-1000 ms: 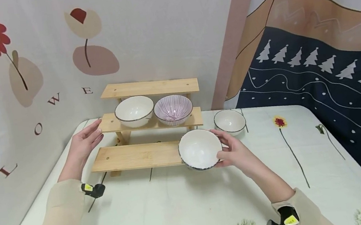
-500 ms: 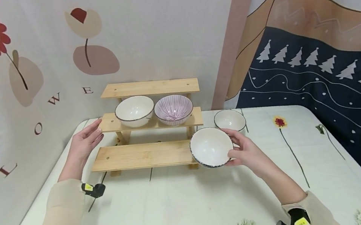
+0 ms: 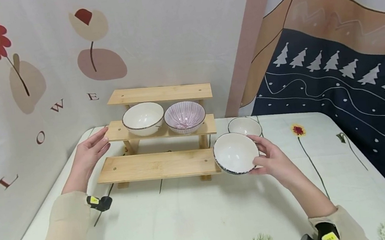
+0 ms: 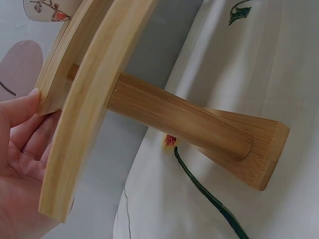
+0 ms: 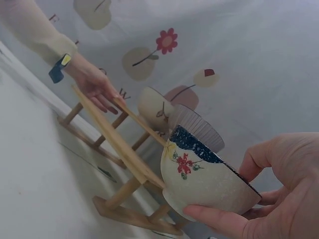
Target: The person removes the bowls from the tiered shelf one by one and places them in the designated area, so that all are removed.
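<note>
My right hand point(image 3: 272, 160) grips a white bowl point(image 3: 236, 152) with a speckled dark-blue rim, thumb and fingers at its right side. Red flowers decorate the outside of this bowl point(image 5: 194, 181) in the right wrist view. It is held just right of the lowest board of a three-tier wooden shelf point(image 3: 158, 165). At the shelf's left, my left hand point(image 3: 88, 158) pinches the end of the middle board, thumb tip at its edge and fingers beneath. A larger white bowl point(image 3: 143, 118) and a purple-striped bowl point(image 3: 185, 117) stand side by side on that board.
Behind the held bowl, another white bowl point(image 3: 245, 124) stands on the table, partly hidden. A pale flower-printed cloth point(image 3: 190, 217) covers the table. Printed fabric point(image 3: 166, 30) hangs behind the shelf.
My right hand has carried the speckled-rim bowl rightward, from over the lowest board's right end to beside it, uncovering that end and covering more of the bowl behind. My left hand stays put.
</note>
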The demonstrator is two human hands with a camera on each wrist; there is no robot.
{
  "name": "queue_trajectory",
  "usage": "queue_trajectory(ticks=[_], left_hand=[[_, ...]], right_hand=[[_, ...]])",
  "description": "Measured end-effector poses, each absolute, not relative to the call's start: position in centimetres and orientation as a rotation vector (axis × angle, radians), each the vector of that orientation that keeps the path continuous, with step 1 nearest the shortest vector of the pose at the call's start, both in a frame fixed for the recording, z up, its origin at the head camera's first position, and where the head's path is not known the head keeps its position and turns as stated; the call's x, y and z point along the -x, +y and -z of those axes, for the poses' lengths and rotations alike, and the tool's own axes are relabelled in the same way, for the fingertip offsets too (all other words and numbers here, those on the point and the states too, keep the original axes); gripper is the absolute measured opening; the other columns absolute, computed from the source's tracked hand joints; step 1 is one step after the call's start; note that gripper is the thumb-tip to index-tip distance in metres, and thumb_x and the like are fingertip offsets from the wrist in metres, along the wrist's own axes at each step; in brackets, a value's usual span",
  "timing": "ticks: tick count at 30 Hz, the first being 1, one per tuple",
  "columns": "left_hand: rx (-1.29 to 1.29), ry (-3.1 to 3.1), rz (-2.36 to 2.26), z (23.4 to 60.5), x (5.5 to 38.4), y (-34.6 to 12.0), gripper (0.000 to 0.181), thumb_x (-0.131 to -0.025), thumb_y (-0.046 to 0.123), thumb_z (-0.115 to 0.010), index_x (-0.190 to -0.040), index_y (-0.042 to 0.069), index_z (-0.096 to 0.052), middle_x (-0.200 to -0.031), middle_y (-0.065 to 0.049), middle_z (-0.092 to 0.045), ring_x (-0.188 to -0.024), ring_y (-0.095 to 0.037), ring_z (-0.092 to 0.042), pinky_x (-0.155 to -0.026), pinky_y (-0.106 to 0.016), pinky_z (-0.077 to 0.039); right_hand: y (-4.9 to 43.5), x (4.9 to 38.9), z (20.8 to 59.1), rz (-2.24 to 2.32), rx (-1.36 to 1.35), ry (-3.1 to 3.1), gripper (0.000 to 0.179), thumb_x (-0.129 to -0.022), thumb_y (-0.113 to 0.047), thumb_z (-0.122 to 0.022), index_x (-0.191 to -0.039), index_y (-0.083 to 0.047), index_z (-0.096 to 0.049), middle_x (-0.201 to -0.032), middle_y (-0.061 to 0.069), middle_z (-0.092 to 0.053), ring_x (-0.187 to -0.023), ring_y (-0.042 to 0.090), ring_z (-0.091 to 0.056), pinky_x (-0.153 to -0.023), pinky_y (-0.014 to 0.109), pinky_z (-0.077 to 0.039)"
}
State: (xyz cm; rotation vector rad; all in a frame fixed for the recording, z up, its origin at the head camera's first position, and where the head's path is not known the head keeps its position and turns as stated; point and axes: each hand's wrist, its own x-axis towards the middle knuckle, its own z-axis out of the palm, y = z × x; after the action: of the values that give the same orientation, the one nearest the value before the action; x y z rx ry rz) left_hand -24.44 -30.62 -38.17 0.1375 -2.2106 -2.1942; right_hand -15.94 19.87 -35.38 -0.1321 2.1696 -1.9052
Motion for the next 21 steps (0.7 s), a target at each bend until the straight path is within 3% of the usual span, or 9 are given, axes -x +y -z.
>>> queue_trajectory(ticks=[13, 21], left_hand=[[-0.123, -2.203, 2.196, 38.2, 24.5, -30.7, 0.071, -0.096, 0.027, -0.066, -0.155, 0.008, -0.032, -0.165, -0.011, -0.025, -0.097, 0.018, -0.059, -0.096, -0.007, -0.05], [-0.137, -2.216, 2.187, 38.2, 24.5, -30.7, 0.069, -0.096, 0.028, -0.065, -0.155, 0.009, -0.033, -0.165, -0.009, -0.025, -0.099, 0.018, -0.059, -0.095, -0.006, -0.051]], right_hand=[[21.4, 16.0, 35.2, 1.889, 0.103, 2.221, 0.075, -0.088, 0.008, -0.046, -0.157, -0.004, -0.019, -0.158, 0.025, -0.03, -0.124, 0.034, -0.052, -0.083, 0.039, -0.066], [22.2, 16.2, 35.2, 1.897, 0.082, 2.242, 0.075, -0.089, 0.007, -0.047, -0.157, -0.003, -0.018, -0.155, 0.027, -0.032, -0.111, 0.018, -0.057, -0.081, 0.037, -0.067]])
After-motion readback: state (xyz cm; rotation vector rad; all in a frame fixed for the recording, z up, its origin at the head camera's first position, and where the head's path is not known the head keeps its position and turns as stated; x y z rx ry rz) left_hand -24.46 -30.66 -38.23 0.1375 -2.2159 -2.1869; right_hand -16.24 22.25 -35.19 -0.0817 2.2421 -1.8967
